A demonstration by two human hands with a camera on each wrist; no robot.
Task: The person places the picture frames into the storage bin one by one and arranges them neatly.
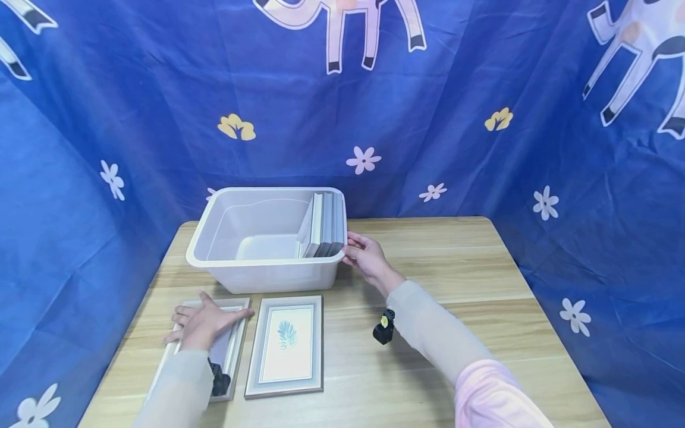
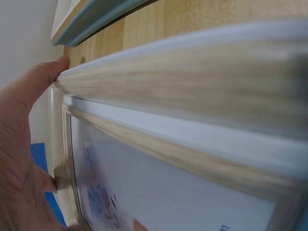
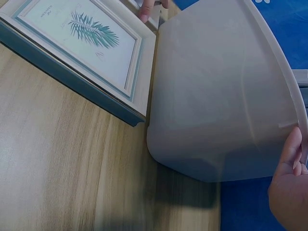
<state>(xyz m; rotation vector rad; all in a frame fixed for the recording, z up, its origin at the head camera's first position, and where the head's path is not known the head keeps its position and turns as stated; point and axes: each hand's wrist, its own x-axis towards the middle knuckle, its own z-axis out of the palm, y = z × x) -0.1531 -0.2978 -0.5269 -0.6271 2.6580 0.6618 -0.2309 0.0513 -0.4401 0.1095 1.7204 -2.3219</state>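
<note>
A white plastic bin [image 1: 273,278] stands at the back of the table, and my right hand [image 1: 368,261] pinches its rim at the right front corner, thumb outside in the right wrist view. Several picture frames [image 1: 324,223] stand on edge at the bin's right end. My left hand [image 1: 202,321] lies spread across the top end of a light wood-toned frame [image 2: 178,82], thumb at its right edge and fingers toward its left. Beside it lies a frame with a blue leaf print [image 1: 286,348], face up, dark-edged, touched by neither hand. My forearm partly covers the left frame.
The wooden table [image 1: 428,255] extends right of the bin and the leaf-print frame. A blue patterned cloth [image 1: 299,131] hangs behind the table and along both sides. Small black devices [image 1: 383,327] are strapped to both wrists.
</note>
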